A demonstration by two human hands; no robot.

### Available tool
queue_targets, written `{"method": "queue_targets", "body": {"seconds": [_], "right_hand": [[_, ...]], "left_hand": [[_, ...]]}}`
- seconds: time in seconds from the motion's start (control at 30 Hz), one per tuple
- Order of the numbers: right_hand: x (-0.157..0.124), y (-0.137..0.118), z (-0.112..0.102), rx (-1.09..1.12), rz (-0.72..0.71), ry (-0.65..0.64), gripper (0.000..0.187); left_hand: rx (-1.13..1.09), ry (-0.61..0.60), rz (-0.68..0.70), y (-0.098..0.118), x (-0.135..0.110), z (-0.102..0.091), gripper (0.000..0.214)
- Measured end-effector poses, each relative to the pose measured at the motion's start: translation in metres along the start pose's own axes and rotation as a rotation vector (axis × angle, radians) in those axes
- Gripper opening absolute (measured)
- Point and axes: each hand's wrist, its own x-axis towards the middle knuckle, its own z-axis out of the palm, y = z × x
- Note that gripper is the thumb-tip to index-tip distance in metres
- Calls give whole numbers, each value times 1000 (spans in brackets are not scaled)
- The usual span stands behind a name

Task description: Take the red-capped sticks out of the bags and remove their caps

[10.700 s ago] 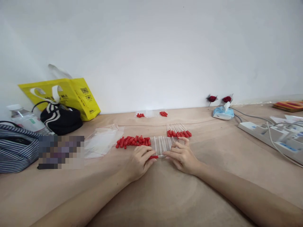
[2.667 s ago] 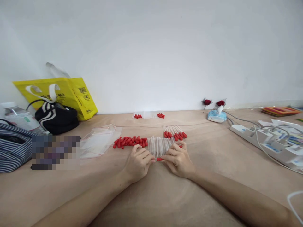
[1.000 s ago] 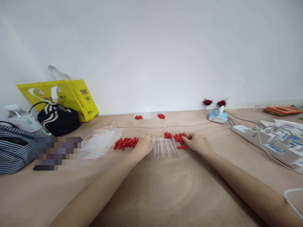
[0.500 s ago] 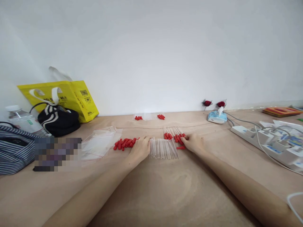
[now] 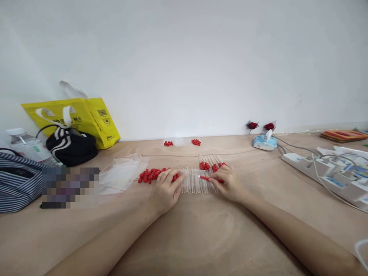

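My right hand [image 5: 230,184] pinches a slim red piece with a white tip [image 5: 204,178], held almost level over the right part of a row of thin, clear-whitish sticks [image 5: 198,182]. At the row's left end is my left hand [image 5: 168,189], thumb and fingers bent towards each other. Red shows between those fingers, but whether they grip a piece is unclear. Behind this hand lies a heap of small red club-shaped pieces [image 5: 151,175]. Past my right hand, thin sticks with red ends [image 5: 205,165] lie side by side, partly covered by the fingers.
Clear plastic bags [image 5: 122,174] lie left of the heap. More red pieces [image 5: 196,142] rest on plastic by the wall. A yellow bag [image 5: 97,119], black pouch [image 5: 71,145] and bottle [image 5: 28,147] stand left. Right are a tissue pack [image 5: 264,142] and a power strip [image 5: 310,168] with cables.
My right hand has come nearer and slightly left, bringing the red piece from beside the stick row to over it. My left hand has shifted slightly nearer and turned, uncovering more red.
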Motion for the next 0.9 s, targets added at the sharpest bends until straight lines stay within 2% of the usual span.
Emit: {"method": "queue_targets", "body": {"seconds": [0.07, 0.17, 0.37, 0.43, 0.6, 0.73, 0.9], "right_hand": [[-3, -12, 5, -25, -172, -18, 16], [-7, -26, 11, -39, -293, -1, 17], [-9, -34, 17, -35, -250, 117, 17], [-9, -36, 19, -54, -281, 155, 21], [-11, -41, 21, -130, -345, 215, 12], [-12, -42, 18, -151, -368, 233, 12], [-14, -43, 15, -140, -366, 191, 14]], "left_hand": [[2, 6, 56, 2, 0, 1, 26], [-56, -10, 125, 3, -2, 3, 14], [-78, 4, 146, 13, -2, 0, 10], [-83, 14, 157, 17, -1, -2, 11], [-66, 24, 174, 22, -1, -4, 15], [-70, 23, 174, 21, -2, -5, 18], [-81, -10, 167, 22, -1, -8, 21]]}}
